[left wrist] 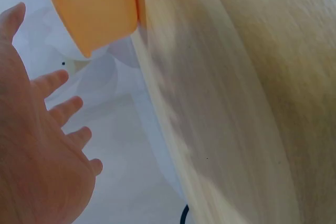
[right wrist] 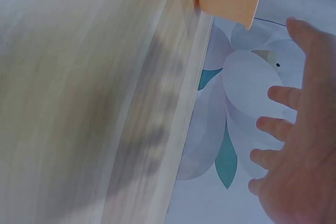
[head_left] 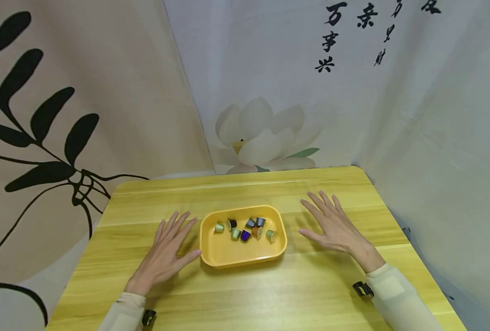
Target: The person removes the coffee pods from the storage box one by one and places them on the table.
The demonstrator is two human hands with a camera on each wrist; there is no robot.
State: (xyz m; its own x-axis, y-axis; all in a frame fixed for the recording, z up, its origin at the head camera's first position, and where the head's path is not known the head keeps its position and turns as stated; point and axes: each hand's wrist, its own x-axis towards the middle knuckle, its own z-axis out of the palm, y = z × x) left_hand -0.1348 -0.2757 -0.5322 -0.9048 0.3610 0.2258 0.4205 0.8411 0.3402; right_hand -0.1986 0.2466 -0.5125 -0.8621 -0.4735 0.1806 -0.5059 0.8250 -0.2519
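I see the left hand, spread and free, just beside the yellow tray of coffee pods on the counter (perhaps it touches the tray's side); the right hand, equally spread and free, is farther away.

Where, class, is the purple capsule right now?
In the head view, the purple capsule lies in the yellow tray, between a pale green capsule on its left and an orange capsule on its right.
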